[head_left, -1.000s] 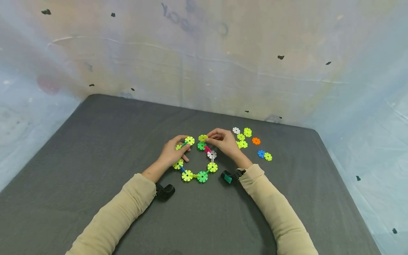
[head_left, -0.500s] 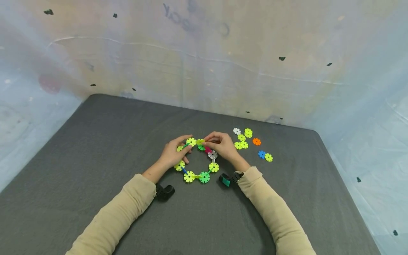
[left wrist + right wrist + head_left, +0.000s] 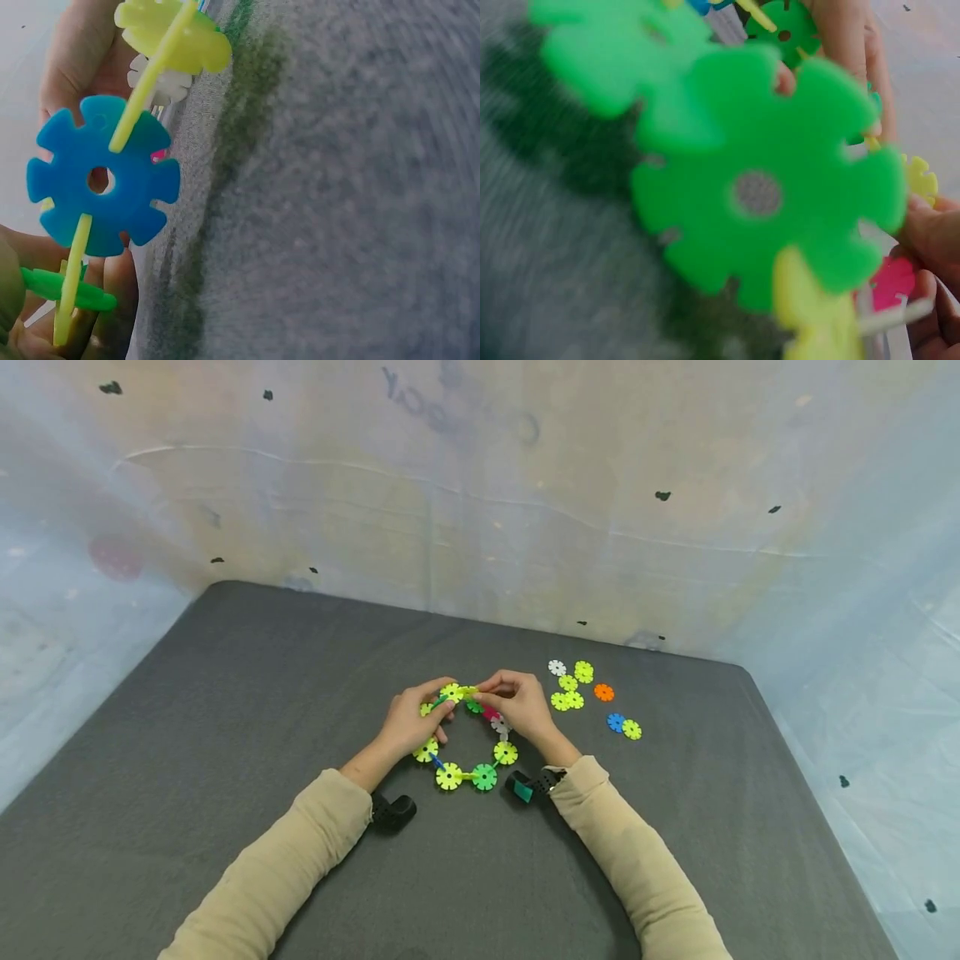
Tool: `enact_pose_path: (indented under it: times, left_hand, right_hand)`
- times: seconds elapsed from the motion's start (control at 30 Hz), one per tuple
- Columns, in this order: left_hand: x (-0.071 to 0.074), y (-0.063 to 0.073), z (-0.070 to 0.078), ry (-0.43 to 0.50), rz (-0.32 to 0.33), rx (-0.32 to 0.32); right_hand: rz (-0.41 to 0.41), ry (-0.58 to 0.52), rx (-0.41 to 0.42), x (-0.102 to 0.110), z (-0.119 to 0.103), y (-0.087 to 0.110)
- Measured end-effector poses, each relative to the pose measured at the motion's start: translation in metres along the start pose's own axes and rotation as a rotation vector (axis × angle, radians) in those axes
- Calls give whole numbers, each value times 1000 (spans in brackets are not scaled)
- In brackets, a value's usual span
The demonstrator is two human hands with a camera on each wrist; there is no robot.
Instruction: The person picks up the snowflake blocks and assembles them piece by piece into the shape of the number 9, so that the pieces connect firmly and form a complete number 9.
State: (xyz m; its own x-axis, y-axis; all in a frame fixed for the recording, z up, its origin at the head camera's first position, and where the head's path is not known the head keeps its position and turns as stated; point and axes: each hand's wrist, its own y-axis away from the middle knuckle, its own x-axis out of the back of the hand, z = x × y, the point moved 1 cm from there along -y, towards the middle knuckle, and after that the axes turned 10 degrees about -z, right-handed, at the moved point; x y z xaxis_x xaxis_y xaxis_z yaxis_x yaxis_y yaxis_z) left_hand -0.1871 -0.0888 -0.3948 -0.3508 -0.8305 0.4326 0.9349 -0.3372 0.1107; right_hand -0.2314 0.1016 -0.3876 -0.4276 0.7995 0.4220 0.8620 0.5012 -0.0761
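Observation:
Notched plastic snowflake discs, slotted together, form a ring-like chain; a green disc (image 3: 484,777) and a yellow disc (image 3: 448,777) make up its near side. At the far left of the ring, my left hand (image 3: 405,720) grips the chain by a yellow disc (image 3: 451,692) between thumb and fingers. My right hand (image 3: 527,706) pinches another yellow disc (image 3: 921,178) right at the edge of that one. A blue disc (image 3: 142,180) of the chain hangs close to the left palm in the left wrist view. A large green disc (image 3: 697,232) fills the right wrist view, partly hiding the fingers.
Several loose discs lie right of the hands: a white disc (image 3: 557,667), an orange disc (image 3: 603,692), a blue disc (image 3: 616,722) beside a yellow one, and more yellow discs (image 3: 567,682). The dark cloth-covered table (image 3: 300,635) ends at a hanging sheet (image 3: 480,527) behind.
My right hand has moved slightly left, bringing its yellow disc from apart to the edge of the left hand's yellow disc. The ring has shifted a little right.

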Motion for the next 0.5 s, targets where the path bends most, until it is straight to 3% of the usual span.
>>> enact_pose_path:
  times: [0.27, 0.4, 0.5]
  left_hand:
    - [-3, -3, 9, -70, -14, 11]
    - [-1, -3, 9, -57, 9, 25]
    - [1, -2, 4, -29, 12, 41]
  right_hand:
    - [-101, 140, -69, -4, 6, 5]
    - [-111, 239, -137, -5, 8, 7]
    - [-102, 250, -157, -3, 9, 8]
